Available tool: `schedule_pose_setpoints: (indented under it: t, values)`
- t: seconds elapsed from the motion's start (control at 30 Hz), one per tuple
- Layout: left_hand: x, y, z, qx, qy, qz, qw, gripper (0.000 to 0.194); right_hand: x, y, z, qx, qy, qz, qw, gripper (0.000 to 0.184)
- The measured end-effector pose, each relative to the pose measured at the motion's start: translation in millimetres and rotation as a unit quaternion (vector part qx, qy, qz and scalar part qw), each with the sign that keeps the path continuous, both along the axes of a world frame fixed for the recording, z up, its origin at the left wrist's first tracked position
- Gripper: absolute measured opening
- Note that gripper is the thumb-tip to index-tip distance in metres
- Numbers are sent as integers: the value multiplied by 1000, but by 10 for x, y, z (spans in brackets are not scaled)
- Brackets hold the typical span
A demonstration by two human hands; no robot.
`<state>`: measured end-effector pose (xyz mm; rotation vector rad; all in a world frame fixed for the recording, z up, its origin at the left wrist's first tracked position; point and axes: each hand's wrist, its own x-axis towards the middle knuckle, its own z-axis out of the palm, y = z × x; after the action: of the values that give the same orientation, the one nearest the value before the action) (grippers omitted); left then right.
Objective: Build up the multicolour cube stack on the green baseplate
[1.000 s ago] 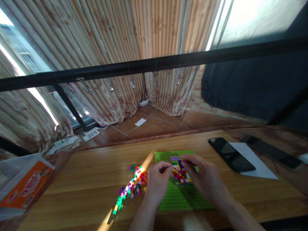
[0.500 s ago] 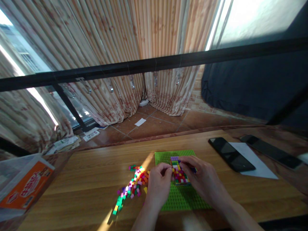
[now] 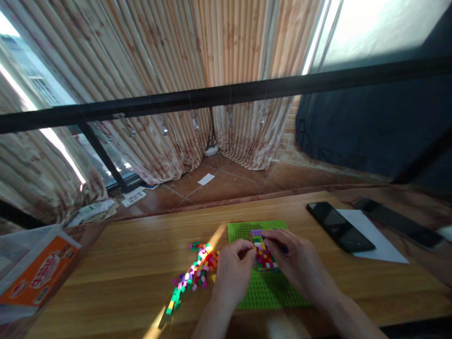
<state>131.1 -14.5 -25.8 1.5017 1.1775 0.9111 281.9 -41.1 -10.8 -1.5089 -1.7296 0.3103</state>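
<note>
A green studded baseplate [image 3: 261, 294] lies on the wooden table. On it stands a block of small multicoloured toy bricks [image 3: 265, 260], with purple, white, yellow and red tops. My left hand [image 3: 235, 263] is at the block's left side, thumb and forefinger pinched together; whatever is between the tips is too small to make out. Curled over the right part of the block, my right hand [image 3: 296, 259] grips it with thumb and fingers and hides that side. Loose small bricks [image 3: 192, 275] in many colours spread left of my left hand.
A black phone [image 3: 339, 226] lies at the right, partly over white paper [image 3: 383, 249]. Another dark flat device [image 3: 399, 221] is further right. A clear box with an orange label [image 3: 40, 273] stands at the left. A dark rail [image 3: 212, 96] crosses before the curtains.
My left fingertips have shifted slightly at the block's left edge, still pinched. My right hand stays on the block, almost unmoved.
</note>
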Motion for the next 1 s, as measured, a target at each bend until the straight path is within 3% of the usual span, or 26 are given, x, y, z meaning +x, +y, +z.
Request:
schedule_pose_setpoints:
  t: [0.37, 0.67, 1.0]
  values:
    - [34, 41, -51, -28, -79, 32, 996, 11, 26, 5, 2, 11, -6, 2, 1000, 19]
    - [33, 10, -28, -2, -51, 29, 998, 11, -4, 5, -8, -19, -13, 15, 1000, 18]
    - [7, -33, -69, 90, 56, 26, 994, 12, 0, 11, -49, -21, -19, 16, 999, 18]
